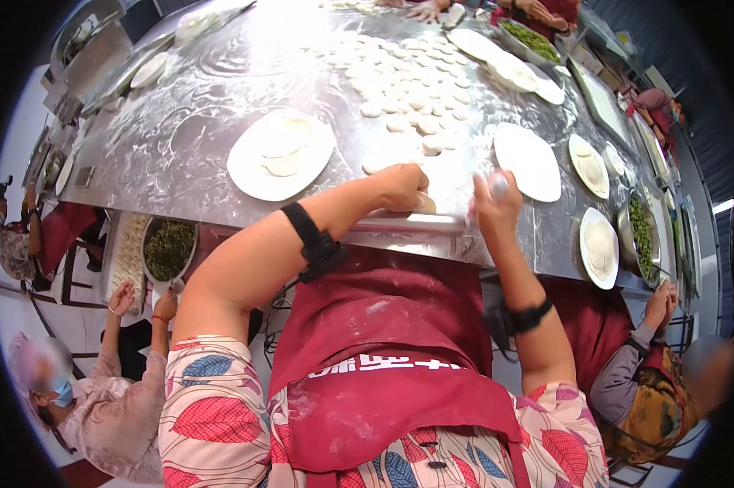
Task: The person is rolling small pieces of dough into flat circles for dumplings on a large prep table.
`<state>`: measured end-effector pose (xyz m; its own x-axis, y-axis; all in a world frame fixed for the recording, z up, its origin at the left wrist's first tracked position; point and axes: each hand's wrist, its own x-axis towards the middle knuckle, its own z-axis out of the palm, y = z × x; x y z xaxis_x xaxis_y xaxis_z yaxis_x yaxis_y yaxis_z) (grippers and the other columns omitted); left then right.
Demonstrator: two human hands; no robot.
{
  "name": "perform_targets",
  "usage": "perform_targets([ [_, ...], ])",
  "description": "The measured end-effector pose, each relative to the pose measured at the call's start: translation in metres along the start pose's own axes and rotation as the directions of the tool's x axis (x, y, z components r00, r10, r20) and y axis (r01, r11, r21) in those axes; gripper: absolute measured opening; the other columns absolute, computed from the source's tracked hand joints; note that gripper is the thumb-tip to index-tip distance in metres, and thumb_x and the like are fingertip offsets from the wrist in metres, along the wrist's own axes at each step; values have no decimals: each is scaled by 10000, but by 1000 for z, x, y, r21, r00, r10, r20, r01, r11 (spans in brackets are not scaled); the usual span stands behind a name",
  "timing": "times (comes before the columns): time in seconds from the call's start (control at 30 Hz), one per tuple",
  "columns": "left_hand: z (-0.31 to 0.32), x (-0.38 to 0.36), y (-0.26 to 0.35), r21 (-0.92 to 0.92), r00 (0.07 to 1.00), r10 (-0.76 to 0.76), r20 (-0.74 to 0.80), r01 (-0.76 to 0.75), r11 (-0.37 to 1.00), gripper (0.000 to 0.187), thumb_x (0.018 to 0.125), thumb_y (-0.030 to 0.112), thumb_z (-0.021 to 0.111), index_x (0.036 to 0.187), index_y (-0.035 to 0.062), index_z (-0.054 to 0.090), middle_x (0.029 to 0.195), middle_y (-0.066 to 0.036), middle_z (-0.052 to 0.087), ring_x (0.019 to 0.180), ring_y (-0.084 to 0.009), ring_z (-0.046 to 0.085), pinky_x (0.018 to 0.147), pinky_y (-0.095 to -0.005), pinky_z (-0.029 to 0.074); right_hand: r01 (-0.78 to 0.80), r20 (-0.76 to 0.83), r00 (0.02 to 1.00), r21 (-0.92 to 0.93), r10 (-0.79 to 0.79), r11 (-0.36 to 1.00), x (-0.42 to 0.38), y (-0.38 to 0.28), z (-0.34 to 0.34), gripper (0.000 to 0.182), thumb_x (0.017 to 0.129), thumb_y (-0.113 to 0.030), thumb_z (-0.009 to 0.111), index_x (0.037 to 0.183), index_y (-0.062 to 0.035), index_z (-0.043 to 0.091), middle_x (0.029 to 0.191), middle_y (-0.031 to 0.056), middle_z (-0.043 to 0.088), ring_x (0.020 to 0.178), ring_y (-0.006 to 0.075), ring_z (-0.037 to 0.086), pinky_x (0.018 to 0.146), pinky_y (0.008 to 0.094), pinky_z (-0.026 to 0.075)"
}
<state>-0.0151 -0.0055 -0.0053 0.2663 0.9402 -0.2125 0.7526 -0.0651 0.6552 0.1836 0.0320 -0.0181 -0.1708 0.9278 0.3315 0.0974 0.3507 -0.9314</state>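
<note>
My left hand [404, 189] is closed at the table's near edge, with its fingertips on a small dough wrapper [425, 203]. To its right, my right hand [501, 210] is wrapped round a rolling pin [498, 186], seen nearly end-on and slightly blurred. A raised metal edge [412, 224] runs just below my left hand. Floured dough pieces [416, 103] spread out beyond my hands. On the left, a white plate [245, 168] holds rolled wrappers [284, 154]. Beside my right hand lies another white plate [530, 167].
The floury metal table [172, 154] stretches ahead. More plates of wrappers [600, 248] and a bowl of green filling [642, 236] stand at right. At lower left are another filling bowl [169, 248] and a tray of dumplings [128, 252]. Co-workers sit at both sides and across.
</note>
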Motion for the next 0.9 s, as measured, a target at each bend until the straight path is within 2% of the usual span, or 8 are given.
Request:
perform_targets([
  [0.03, 3, -2, -6, -46, 999, -22, -37, 20, 999, 174, 764, 106, 603, 892, -8, 630, 817, -170, 647, 796, -256, 612, 729, -365, 468, 7, -15, 1000, -96, -8, 995, -17, -8, -8, 178, 831, -26, 640, 795, -39, 466, 565, 44, 534, 431, 106, 531, 381, 255, 399],
  [0.13, 5, -9, -17, -259, 993, -114, -24, 104, 960, 141, 746, 56, 580, 866, -3, 624, 781, -159, 630, 766, -235, 596, 705, -364, 460, 35, 2, 999, 5, -35, 999, -32, -9, -14, 176, 833, -15, 636, 794, -48, 468, 550, 39, 529, 438, 96, 532, 378, 259, 393],
  [0.33, 4, -4, -3, -58, 975, -58, -213, 47, 997, 177, 775, 136, 619, 884, -2, 641, 822, -183, 650, 796, -273, 617, 733, -370, 465, 93, -23, 995, -92, -96, 991, 30, 10, 19, 166, 821, -47, 646, 827, -27, 481, 554, 38, 519, 421, 109, 501, 386, 268, 381],
  [0.47, 3, 2, 0, -15, 999, -11, -41, 10, 1000, 231, 766, 194, 623, 890, 7, 677, 853, -212, 655, 879, -342, 630, 781, -389, 479, 33, -30, 999, -24, -34, 999, 6, 1, 5, 174, 831, -46, 642, 824, -27, 469, 559, 35, 530, 429, 99, 510, 382, 261, 384],
  [0.57, 7, -2, -11, 4, 992, -56, -114, 57, 998, 182, 792, 150, 603, 872, -7, 648, 811, -190, 651, 804, -284, 619, 734, -364, 467, 8, 11, 1000, 23, -9, 1000, -40, -7, -17, 159, 836, -14, 628, 854, -27, 470, 570, 39, 537, 458, 101, 542, 383, 245, 397],
  [0.7, 2, -10, -16, -151, 992, -118, 47, 123, 981, 217, 802, 128, 583, 961, -15, 621, 909, -216, 648, 862, -294, 616, 752, -366, 468, 49, -30, 998, -48, -50, 998, -23, -6, -6, 150, 833, -33, 633, 844, -23, 484, 571, 48, 540, 443, 105, 517, 393, 254, 392],
  [0.8, 4, -4, -15, -43, 980, -46, -193, 38, 998, 236, 816, 163, 589, 960, -18, 635, 905, -227, 648, 878, -303, 622, 766, -377, 469, 153, -59, 985, -160, -165, 975, 34, 17, 20, 147, 822, -48, 643, 833, -17, 500, 574, 59, 539, 431, 110, 490, 409, 271, 387],
  [0.9, 5, 4, -12, -64, 979, -118, -164, 109, 992, 286, 809, 240, 594, 923, -11, 670, 877, -227, 660, 879, -349, 634, 785, -401, 480, 203, -81, 972, -191, -221, 961, 45, 36, 24, 139, 809, -35, 644, 876, -4, 527, 604, 63, 545, 428, 113, 478, 416, 280, 382],
])
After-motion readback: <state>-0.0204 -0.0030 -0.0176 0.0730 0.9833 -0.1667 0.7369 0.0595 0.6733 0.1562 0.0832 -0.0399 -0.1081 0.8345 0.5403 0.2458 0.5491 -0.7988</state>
